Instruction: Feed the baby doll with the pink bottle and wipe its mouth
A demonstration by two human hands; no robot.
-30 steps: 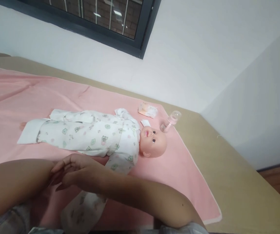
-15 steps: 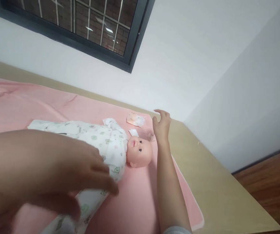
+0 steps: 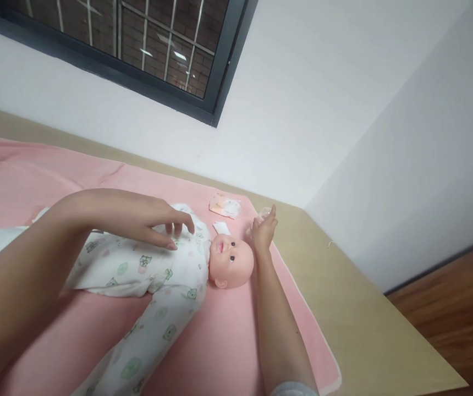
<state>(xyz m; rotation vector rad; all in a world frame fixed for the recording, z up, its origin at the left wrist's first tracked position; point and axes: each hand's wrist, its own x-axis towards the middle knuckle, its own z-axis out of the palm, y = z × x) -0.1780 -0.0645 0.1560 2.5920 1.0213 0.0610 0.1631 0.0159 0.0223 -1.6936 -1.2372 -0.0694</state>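
Observation:
A baby doll [image 3: 230,261] in a white printed sleepsuit [image 3: 137,264] lies on its back on a pink blanket [image 3: 228,341], head to the right. My left hand [image 3: 154,223] hovers over the doll's chest with fingers spread and curved down, holding nothing. My right hand [image 3: 263,231] reaches past the doll's head and closes its fingers round a small clear baby bottle [image 3: 261,215] at the blanket's far edge; the hand hides most of the bottle.
A small folded packet [image 3: 224,206] and a white scrap [image 3: 221,227] lie beside the doll's head. The blanket covers a tan table [image 3: 364,330] that meets white walls. A dark-framed window [image 3: 137,49] is above. Wooden floor [image 3: 459,313] shows at right.
My right hand has come down from above the bottle and closed on it. My left hand moved up from the doll's near arm to its chest. The view shifted a little.

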